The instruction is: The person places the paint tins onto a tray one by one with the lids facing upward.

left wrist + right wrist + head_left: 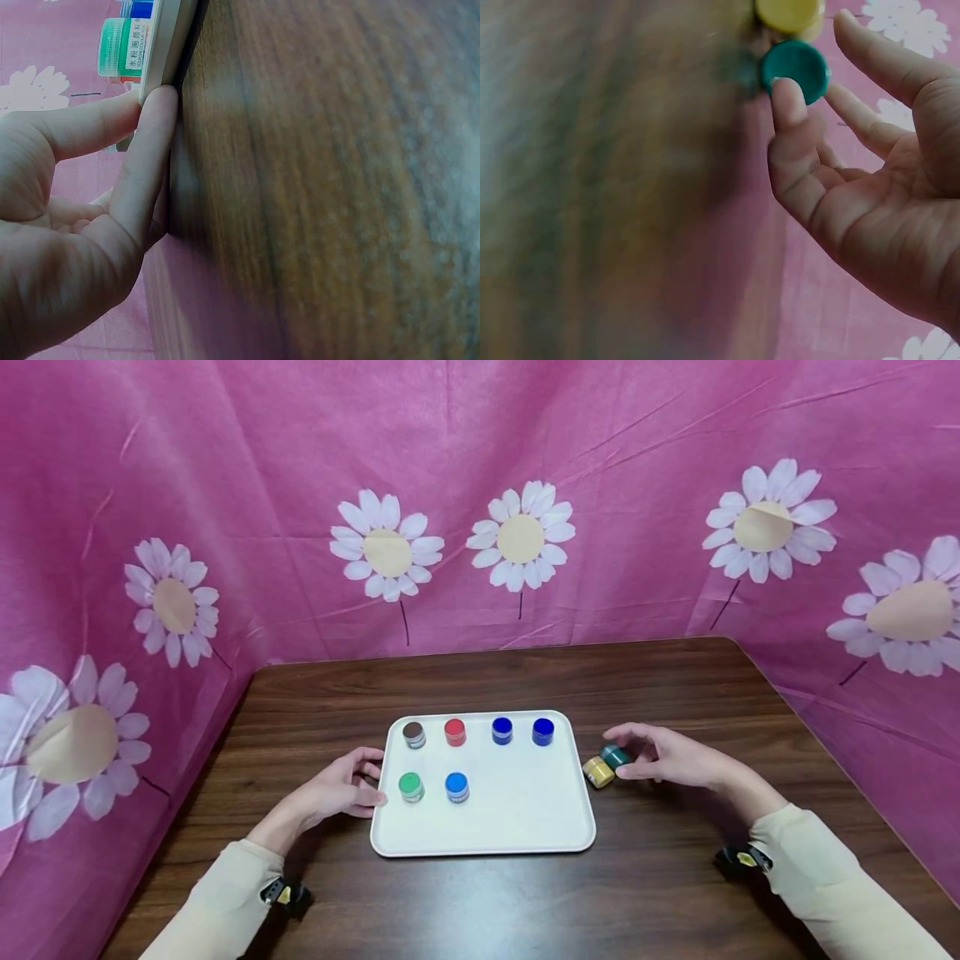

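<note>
My left hand (pixel 341 785) pinches the left edge of a white tray (pixel 517 835); the left wrist view shows two digits on its rim. Standing on the tray are small paint jars: a brown jar (pixel 414 734), a red jar (pixel 454 732), two dark blue jars, a green jar (pixel 410 787) and a lighter blue jar (pixel 457 787). Right of the tray, my right hand (pixel 667 756) is at a dark green jar (pixel 614 757) beside a yellow jar (pixel 598 772). In the right wrist view, one fingertip overlaps the green lid (pixel 799 60), while the uppermost digit stays apart from it.
A brown wooden table (pixel 465 910) bears everything. Pink cloth (pixel 465 427) printed with white daisies closes off the back and both sides. Black wrist straps (pixel 288 893) show at both cuffs.
</note>
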### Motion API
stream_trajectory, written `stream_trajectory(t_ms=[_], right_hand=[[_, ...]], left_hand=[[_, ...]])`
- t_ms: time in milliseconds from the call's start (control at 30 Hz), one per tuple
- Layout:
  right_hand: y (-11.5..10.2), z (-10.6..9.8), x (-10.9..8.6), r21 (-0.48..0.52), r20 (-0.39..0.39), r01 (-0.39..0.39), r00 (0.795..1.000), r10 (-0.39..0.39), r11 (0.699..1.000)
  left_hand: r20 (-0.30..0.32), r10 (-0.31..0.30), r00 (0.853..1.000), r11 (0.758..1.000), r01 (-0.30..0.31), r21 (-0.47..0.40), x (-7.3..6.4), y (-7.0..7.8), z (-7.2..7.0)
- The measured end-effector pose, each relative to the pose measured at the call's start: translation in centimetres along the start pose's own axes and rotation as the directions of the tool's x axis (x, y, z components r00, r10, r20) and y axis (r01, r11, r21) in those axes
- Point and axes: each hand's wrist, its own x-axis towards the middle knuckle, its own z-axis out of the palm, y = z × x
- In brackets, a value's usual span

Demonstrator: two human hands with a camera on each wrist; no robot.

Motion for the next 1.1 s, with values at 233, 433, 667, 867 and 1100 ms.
stream_trajectory(t_ms=[233,433,667,867,1100], right_hand=[[1.1,0.3,-0.2,0.032,0.007,-0.049,0.999,0.049,0.998],[1.4,0.6,0.0,0.005,0.014,-0.057,0.998,0.057,0.998],[1.3,0.7,0.1,-0.032,0.010,-0.062,0.998,0.062,0.998],[1.1,0.6,0.2,-0.032,0.015,-0.066,0.998,0.067,0.997],[0.9,0.5,0.3,-0.009,0.021,-0.079,0.997,0.080,0.997]], left_hand=[[-0.001,0.000,1.000,1.000,0.000,-0.008,0.2,-0.2,0.0],[-0.003,-0.003,1.000,1.000,0.002,-0.006,0.2,-0.4,0.1],[-0.007,0.003,1.000,1.000,-0.003,-0.003,-0.1,-0.3,0.2],[-0.004,0.007,1.000,1.000,-0.007,-0.001,0.0,-0.2,0.1],[-0.002,0.010,1.000,1.000,-0.010,-0.006,0.1,-0.2,0.0]])
